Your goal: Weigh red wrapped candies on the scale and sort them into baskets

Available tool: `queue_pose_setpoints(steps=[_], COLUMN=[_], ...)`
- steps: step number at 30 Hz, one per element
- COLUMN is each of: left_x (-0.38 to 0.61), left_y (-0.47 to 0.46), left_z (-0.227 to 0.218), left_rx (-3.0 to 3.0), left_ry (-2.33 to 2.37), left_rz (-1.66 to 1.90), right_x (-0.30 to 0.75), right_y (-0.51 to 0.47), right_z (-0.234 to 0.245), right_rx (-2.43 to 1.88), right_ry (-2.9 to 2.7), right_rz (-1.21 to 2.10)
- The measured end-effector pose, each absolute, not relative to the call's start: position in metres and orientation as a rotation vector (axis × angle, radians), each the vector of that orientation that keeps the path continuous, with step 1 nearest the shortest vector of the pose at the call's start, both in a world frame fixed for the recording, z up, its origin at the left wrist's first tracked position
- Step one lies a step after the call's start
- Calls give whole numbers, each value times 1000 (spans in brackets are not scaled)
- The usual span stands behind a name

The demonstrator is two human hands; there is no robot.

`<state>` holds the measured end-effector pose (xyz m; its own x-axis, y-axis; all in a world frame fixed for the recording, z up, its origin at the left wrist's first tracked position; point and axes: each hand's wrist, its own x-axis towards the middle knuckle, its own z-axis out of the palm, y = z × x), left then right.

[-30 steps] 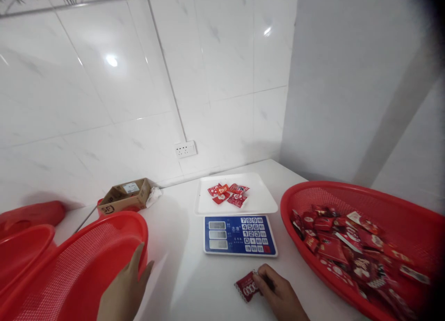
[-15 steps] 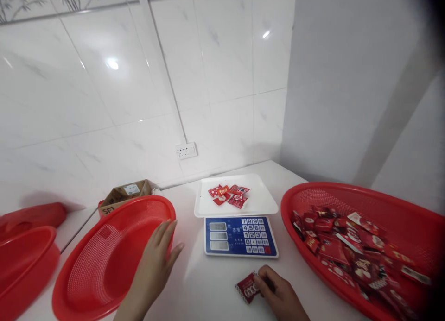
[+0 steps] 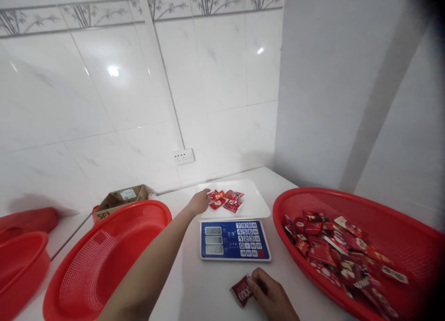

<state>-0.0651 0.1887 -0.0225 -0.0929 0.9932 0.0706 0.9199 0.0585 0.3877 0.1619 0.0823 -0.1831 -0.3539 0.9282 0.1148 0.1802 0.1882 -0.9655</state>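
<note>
Both hands at the scale (image 3: 235, 240).
My left hand (image 3: 200, 201) touches the packets (image 3: 225, 199) at its tray's (image 3: 257, 205) left edge, grip unclear; my right hand (image 3: 269, 295) pinches a loose packet (image 3: 241, 291) on open counter (image 3: 208, 284) before it.

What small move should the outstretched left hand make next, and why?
Probably close the left hand on the nearest small red foil packets: its fingertips reach their cluster on the white plastic scale tray, with nothing visibly gripped yet. The right hand pinches another red packet.
</note>
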Motion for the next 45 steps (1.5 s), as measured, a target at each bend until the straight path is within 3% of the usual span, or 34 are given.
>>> queue_pose_setpoints(steps=[9, 17, 27, 35, 45], left_x=[-59, -64, -144, -195, -128], left_y=[230, 214, 127, 61, 122], left_z=[-50, -46, 3, -1, -18], left_rx=[1962, 2023, 2021, 1813, 2070], left_ry=[2220, 2238, 2323, 2351, 2123], left_rz=[431, 624, 573, 273, 469], right_x=[162, 165, 167, 166, 165], right_y=[84, 85, 85, 85, 85], right_z=[-185, -184, -182, -182, -179], right_rx=[-1055, -1058, -1049, -1025, -1061], right_ry=[-1743, -1793, -1813, -1809, -1827], right_rz=[1201, 1236, 1279, 1301, 1290])
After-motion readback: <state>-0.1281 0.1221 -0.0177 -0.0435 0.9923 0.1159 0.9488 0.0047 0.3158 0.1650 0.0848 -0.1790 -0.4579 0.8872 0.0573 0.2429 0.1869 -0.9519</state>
